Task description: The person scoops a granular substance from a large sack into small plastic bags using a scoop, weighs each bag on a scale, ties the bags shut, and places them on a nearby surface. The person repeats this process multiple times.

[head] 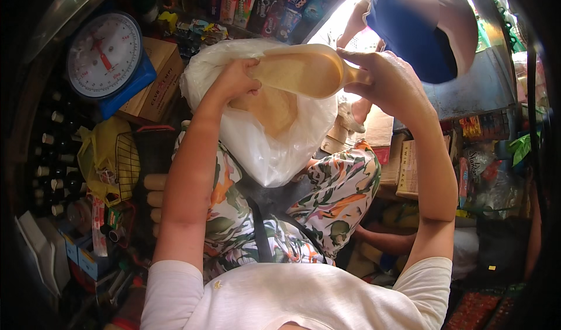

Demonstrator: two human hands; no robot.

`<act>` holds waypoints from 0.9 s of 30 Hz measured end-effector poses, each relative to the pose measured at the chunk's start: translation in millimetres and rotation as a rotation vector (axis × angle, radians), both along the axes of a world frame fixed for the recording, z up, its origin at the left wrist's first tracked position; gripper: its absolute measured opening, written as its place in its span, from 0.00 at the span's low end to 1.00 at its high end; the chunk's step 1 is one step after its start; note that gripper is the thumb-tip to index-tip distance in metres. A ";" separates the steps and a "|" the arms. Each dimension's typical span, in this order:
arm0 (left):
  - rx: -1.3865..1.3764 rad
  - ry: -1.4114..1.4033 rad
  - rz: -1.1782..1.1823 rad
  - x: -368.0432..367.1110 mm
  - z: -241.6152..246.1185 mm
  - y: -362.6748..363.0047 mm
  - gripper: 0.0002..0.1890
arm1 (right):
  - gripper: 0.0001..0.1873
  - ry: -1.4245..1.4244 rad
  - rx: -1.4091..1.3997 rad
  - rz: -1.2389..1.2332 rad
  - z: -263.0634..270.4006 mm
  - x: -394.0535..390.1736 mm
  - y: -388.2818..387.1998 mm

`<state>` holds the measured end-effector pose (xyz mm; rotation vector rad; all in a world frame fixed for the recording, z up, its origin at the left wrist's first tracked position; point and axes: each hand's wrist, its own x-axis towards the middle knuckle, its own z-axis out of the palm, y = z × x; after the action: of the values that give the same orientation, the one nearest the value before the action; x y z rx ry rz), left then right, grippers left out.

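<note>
A pale plastic scoop [302, 71] lies nearly level above an open white plastic sack [276, 159], with light brown granular stuff, like sugar, in its bowl. My right hand [385, 78] grips the scoop's handle from the right. More of the same granular stuff [276, 113] shows inside the sack. At the scoop's front end is my left hand [239, 80], thumb and forefinger apart on either side of the tip. Whether those fingers touch the scoop or pinch thin plastic is hard to make out. The sack stands between my knees.
A dial scale [105, 56] with a blue base stands at the left beside a cardboard box [153, 80]. Corked bottles [57, 172] and a wire basket [127, 167] are below. Packaged biscuits [263, 5] line the back. A person in a blue cap [407, 27] is at upper right.
</note>
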<state>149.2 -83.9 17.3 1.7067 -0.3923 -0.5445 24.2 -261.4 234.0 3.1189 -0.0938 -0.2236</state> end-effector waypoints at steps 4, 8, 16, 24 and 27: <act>0.011 -0.004 -0.017 -3.6 4.9 -0.4 0.33 | 0.29 -0.083 -0.073 0.162 1.2 0.9 0.3; -0.068 -0.001 -0.018 2.4 -6.0 -4.8 0.32 | 0.22 -0.098 -0.134 0.164 1.5 1.7 -0.4; -0.076 0.029 -0.030 7.5 -14.1 -8.5 0.28 | 0.28 -0.139 -0.095 0.249 2.5 6.7 -0.6; -0.092 -0.011 -0.049 7.7 -14.4 0.3 0.28 | 0.28 -0.028 0.081 -0.006 2.0 -11.5 -8.3; -0.052 -0.022 -0.021 -0.1 2.1 3.4 0.27 | 0.30 -0.046 0.166 -0.123 -15.1 -36.0 -36.0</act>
<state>149.1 -80.6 19.4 1.6613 -0.4373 -0.5268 -11.8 -297.5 218.9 3.2872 -0.2823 -0.1700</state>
